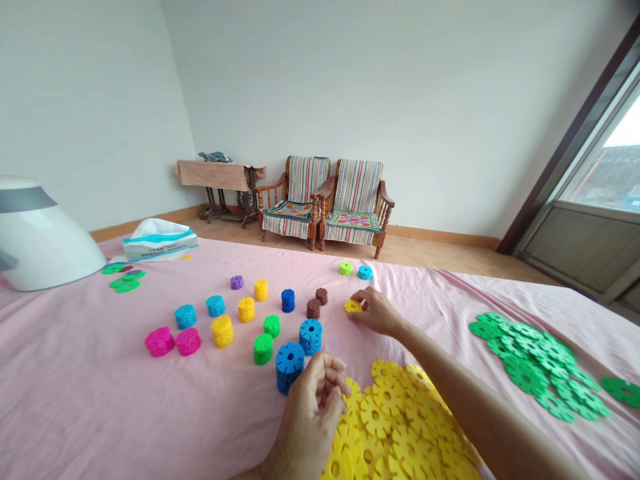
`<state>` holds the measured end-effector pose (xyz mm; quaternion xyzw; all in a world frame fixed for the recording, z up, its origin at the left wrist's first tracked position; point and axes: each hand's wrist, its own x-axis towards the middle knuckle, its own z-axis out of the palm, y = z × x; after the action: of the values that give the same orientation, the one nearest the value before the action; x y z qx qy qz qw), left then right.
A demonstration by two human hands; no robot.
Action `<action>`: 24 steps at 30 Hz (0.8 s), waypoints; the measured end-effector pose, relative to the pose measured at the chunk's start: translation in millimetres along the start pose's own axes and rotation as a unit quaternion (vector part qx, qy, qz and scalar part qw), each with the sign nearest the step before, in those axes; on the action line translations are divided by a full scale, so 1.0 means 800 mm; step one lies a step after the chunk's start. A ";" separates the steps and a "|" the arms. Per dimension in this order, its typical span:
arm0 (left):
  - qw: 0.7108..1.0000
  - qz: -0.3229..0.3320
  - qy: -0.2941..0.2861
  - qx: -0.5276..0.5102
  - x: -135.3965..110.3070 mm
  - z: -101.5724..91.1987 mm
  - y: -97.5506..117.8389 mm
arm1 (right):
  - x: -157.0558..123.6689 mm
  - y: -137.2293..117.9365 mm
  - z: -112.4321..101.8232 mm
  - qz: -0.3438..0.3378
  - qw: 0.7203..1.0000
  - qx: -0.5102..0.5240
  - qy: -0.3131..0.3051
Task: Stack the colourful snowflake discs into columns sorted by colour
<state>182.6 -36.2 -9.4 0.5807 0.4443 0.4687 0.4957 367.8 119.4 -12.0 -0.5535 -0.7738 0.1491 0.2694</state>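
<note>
Two bare hands work low over a pink bedsheet (100, 380). The right hand (376, 312) is narrow, its fingers closed on the rim of a yellow plastic snowflake disc (353, 306), which lies at the fingertips, on the sheet. The left hand (310, 417) is curled and narrow, thumb drawn toward the fingers; they hide anything it might hold, so I cannot tell.

The disc looks thin, light and a little springy, with a smooth face that may slip. The notched rim seems the best hold, pinched at the slots rather than pressed on the flat.

Just beside the left hand stands an upright blue disc stack (290, 365), probably stiffer than a single disc. Below the right hand and right of the left lies a loose heap of yellow discs (395, 413). Beyond the right hand spreads a pile of green discs (530, 363). Ahead of the left hand sit more short stacks, among them a magenta stack (160, 341).
</note>
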 end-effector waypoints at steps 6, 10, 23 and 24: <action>1.000 0.003 -0.006 0.001 -0.001 0.000 0.000 | -0.017 -0.008 -0.018 -0.003 1.000 0.013 0.015; 1.000 0.006 -0.004 0.006 -0.002 0.000 0.001 | -0.052 -0.020 -0.057 -0.026 0.996 0.036 -0.081; 1.000 0.016 -0.004 0.023 0.001 0.002 0.006 | -0.124 -0.075 -0.106 -0.144 0.938 0.007 -0.316; 1.000 0.015 -0.004 0.022 0.001 0.002 0.006 | -0.124 -0.073 -0.104 -0.146 0.939 0.005 -0.313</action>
<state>184.2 -36.2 -4.6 0.6000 0.4434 0.4640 0.4776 394.5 0.5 61.4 -0.3587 -0.8906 0.2773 0.0353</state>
